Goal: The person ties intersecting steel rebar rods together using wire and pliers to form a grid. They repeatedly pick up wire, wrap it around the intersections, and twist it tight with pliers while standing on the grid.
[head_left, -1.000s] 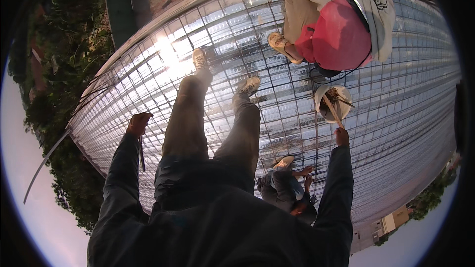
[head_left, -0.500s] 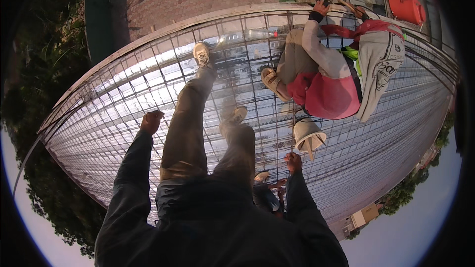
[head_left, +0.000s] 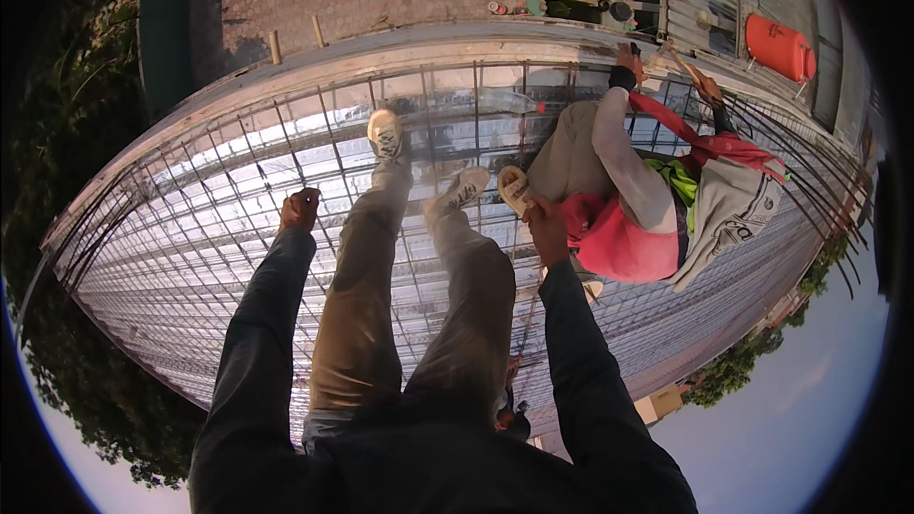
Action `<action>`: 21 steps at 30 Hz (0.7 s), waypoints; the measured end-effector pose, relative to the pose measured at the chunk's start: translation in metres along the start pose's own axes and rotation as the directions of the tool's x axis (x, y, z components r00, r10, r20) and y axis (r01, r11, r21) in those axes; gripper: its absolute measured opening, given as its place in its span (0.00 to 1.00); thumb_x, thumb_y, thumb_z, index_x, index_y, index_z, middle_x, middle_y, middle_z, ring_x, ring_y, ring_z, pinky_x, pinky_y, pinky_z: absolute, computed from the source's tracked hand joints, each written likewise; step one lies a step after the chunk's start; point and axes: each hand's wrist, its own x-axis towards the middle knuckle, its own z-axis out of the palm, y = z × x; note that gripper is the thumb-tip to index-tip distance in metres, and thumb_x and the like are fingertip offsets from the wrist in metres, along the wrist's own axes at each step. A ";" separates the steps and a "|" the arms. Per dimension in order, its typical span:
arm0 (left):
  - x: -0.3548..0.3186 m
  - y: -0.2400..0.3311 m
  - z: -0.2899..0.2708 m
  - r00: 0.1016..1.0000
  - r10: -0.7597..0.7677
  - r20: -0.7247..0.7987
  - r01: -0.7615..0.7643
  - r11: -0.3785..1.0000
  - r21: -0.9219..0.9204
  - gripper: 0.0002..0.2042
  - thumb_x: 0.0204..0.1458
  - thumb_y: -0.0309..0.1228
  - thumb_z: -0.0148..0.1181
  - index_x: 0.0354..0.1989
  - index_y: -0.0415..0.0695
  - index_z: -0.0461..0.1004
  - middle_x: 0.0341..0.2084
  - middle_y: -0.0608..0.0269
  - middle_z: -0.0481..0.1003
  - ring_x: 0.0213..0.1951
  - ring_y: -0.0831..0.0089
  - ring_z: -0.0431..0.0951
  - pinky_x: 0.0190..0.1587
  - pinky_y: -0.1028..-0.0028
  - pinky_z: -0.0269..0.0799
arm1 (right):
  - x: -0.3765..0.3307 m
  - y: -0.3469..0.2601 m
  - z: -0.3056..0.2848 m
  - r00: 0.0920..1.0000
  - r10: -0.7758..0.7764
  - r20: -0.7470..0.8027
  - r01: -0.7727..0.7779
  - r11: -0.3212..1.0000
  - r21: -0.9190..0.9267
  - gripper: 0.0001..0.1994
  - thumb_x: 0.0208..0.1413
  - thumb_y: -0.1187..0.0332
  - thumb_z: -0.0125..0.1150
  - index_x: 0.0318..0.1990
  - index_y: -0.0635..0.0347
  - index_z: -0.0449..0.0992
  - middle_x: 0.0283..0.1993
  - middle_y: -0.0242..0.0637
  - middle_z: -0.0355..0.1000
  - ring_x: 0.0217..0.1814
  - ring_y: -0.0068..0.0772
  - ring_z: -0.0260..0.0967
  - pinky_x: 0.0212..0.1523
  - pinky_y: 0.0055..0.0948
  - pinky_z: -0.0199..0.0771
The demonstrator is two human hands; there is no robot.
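My left hand hangs above the rebar mesh, left of my legs. Its fingers are curled in; whether something small is in them is hidden. My right hand is closed too, right of my legs, and overlaps in the picture the co-worker's sandal. Anything in its fingers is too small to make out. My shoes, the left and the right, stand on the mesh over shiny corrugated sheets. The crouching co-worker, in a pink and grey top, has both hands at the edge, near a wooden handle.
A clear bottle with a red cap lies by the far edge. Loose bars stick out at the right. Beyond the edge, paving lies lower down. An orange cooler is at upper right. Another person shows partly below.
My right hand has swung forward and up, while my left hand has risen slightly. My right shoe has moved forward beside the left. The pale bucket is now mostly hidden behind the co-worker.
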 end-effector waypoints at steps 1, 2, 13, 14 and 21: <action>-0.001 -0.008 0.010 1.000 -0.012 0.010 0.012 1.000 -0.004 0.13 0.62 0.43 0.60 0.45 0.52 0.87 0.33 0.46 0.84 0.40 0.48 0.86 0.44 0.55 0.80 | 0.014 -0.008 0.001 0.999 -0.027 -0.017 0.027 0.999 0.016 0.12 0.70 0.67 0.54 0.52 0.63 0.80 0.25 0.29 0.68 0.29 0.20 0.64 0.33 0.28 0.66; 0.008 -0.008 0.016 1.000 -0.004 0.019 0.005 1.000 -0.016 0.14 0.62 0.44 0.59 0.45 0.52 0.87 0.33 0.45 0.83 0.40 0.47 0.85 0.44 0.55 0.80 | 0.025 -0.017 -0.002 0.999 -0.029 -0.028 0.029 0.999 0.013 0.12 0.70 0.69 0.53 0.52 0.63 0.80 0.26 0.30 0.70 0.29 0.20 0.65 0.35 0.27 0.68; 0.088 -0.025 0.110 0.996 -0.087 0.010 0.086 0.995 0.057 0.13 0.64 0.41 0.59 0.46 0.49 0.85 0.33 0.43 0.83 0.38 0.44 0.84 0.41 0.53 0.78 | 0.166 0.042 0.014 0.985 -0.149 -0.091 0.153 0.988 0.035 0.12 0.71 0.70 0.51 0.53 0.64 0.79 0.32 0.30 0.72 0.36 0.19 0.68 0.40 0.25 0.70; 0.085 -0.036 0.124 0.995 -0.098 0.006 0.098 0.995 -0.004 0.13 0.64 0.41 0.59 0.46 0.48 0.85 0.33 0.43 0.83 0.38 0.45 0.84 0.41 0.54 0.78 | 0.171 0.040 0.018 0.989 -0.134 -0.069 0.138 0.989 0.055 0.12 0.72 0.70 0.51 0.53 0.64 0.79 0.33 0.30 0.72 0.36 0.18 0.68 0.39 0.24 0.70; 0.113 -0.019 0.145 0.996 0.044 0.076 -0.043 0.999 -0.018 0.18 0.63 0.45 0.58 0.46 0.42 0.84 0.34 0.44 0.83 0.39 0.47 0.84 0.43 0.57 0.77 | 0.143 0.064 0.029 0.998 0.052 -0.031 -0.047 0.988 0.150 0.13 0.73 0.70 0.50 0.58 0.62 0.77 0.33 0.29 0.72 0.31 0.17 0.65 0.35 0.23 0.67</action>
